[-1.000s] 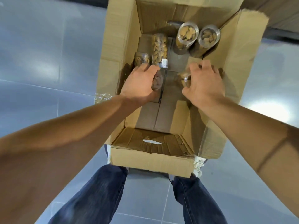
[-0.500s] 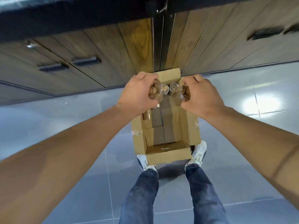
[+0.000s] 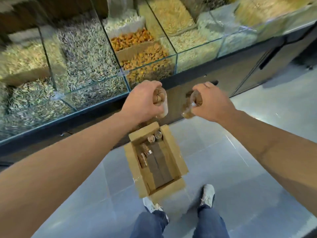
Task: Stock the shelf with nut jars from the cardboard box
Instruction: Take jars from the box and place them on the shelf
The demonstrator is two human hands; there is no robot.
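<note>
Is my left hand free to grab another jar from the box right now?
Probably not. The left hand already grips a jar, and the cardboard box sits far below on the floor. The jars left inside lie uncovered, though.

Glass nut bins (image 3: pixel 89 66), grey tiled floor (image 3: pixel 248 169)

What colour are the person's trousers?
Dark blue, like denim; the trousers show at the bottom of the head view.
</note>
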